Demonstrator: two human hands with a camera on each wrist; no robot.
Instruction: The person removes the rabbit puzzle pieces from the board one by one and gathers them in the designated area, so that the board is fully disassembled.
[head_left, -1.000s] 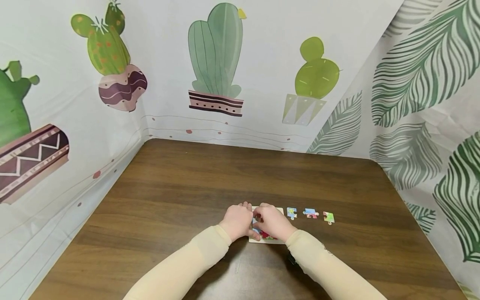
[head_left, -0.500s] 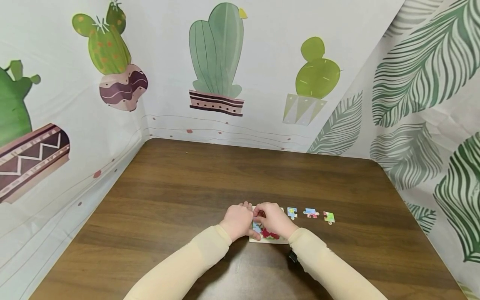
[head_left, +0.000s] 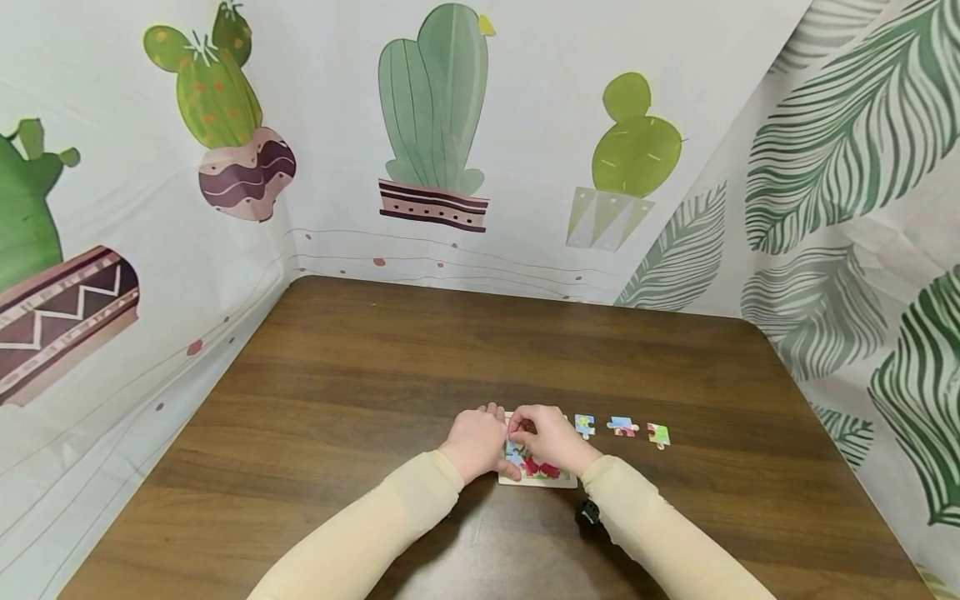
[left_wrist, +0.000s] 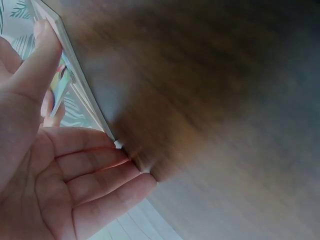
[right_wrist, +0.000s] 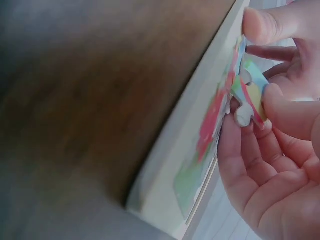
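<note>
Right now, with twelve o'clock taken as the far edge of the tabletop (head_left: 420,358), the relation that matters is between the pinched jigsaw piece (right_wrist: 256,95) and the puzzle board (head_left: 542,482) beneath it. The right hand (head_left: 551,440) has thumb and finger clamped on that piece, up on edge and steeply tilted rather than flat; in the right wrist view its rounded knob points to about seven o'clock, and whether its lower edge touches the board cannot be told. Seen from the head, the pinch sits over the board's ten o'clock part, so the right hand reaches across from the four o'clock side and the piece ends up just beside the left hand (head_left: 474,440). That hand lies along the board's nine o'clock edge, fingers extended and holding nothing, its thumb resting on the frame near eight o'clock, apparently steadying it. The board looks nearly square, so no long axis stands out; a red printed figure shows toward its six o'clock side. Three loose pieces (head_left: 622,427) lie flat in a row between two and three o'clock from the board, well apart from the left hand and nearer the right.
</note>
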